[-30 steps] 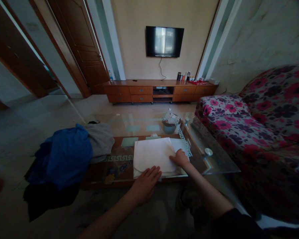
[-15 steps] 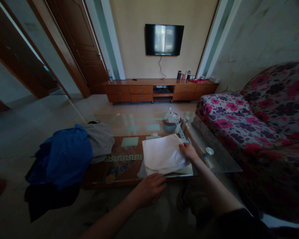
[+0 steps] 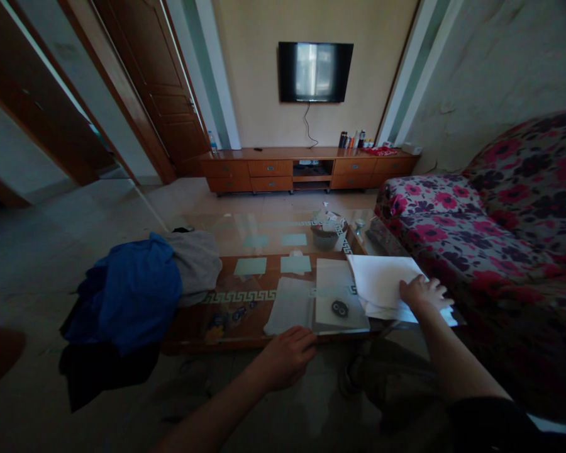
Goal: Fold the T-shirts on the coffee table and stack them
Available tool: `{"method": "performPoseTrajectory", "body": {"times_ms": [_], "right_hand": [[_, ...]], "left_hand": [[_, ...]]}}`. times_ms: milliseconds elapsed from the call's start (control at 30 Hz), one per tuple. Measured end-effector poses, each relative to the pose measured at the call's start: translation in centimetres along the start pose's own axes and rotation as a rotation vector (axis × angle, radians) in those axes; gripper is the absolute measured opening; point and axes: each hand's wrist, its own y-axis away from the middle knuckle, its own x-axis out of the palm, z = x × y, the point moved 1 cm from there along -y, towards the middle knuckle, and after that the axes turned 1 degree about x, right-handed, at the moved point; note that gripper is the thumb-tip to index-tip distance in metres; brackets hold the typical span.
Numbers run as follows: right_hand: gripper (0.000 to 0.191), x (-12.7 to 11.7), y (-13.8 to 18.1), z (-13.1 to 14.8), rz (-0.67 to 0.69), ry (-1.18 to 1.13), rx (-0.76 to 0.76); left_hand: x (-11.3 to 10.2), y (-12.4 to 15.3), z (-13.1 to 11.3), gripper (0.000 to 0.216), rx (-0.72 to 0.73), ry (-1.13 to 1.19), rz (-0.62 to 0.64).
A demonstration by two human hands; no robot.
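The right hand (image 3: 422, 292) has slid the folded white cloth (image 3: 387, 286) to the right end of the glass-topped coffee table (image 3: 245, 245), fingers spread flat on it; the left hand (image 3: 287, 355), loosely curled and holding nothing, rests at the near edge beside an uncovered small black object (image 3: 340, 308).

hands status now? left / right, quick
Left hand: loosely curled at the table near edge, holding nothing visible.
Right hand: fingers spread, flat on the white cloth, pressing it, not gripping.

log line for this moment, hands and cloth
right hand: flat on white folded cloth at glass table right end | left hand: at near edge, empty
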Motion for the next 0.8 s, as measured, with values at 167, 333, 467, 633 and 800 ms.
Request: {"method": "performPoseTrajectory", "body": {"times_ms": [167, 333, 467, 633, 800], "right_hand": [[0.083, 2.0, 7.4, 6.4, 0.174, -0.043, -0.336], [0.074, 4.4, 11.1, 7.8, 0.129, -0.021, -0.388], [0.066, 4.5, 9.4, 7.0, 0.117, -0.033, -0.427], [0.062, 4.1, 6.7, 6.3, 0.106, -0.013, -0.446], [0.063, 4.0, 6.4, 6.3, 0.121, -0.035, -0.449]], "left_hand": [[0.4, -0.2, 0.0, 0.015, -0.006, -0.013, 0.01], [0.3, 0.4, 0.2, 0.009, -0.044, -0.034, 0.032], [-0.1, 1.2, 0.4, 0.007, -0.069, -0.035, 0.043], [-0.6, 2.0, 0.6, 0.008, -0.083, -0.032, 0.047], [-1.7, 2.5, 1.6, 0.019, -0.097, -0.033, -0.02]]}}
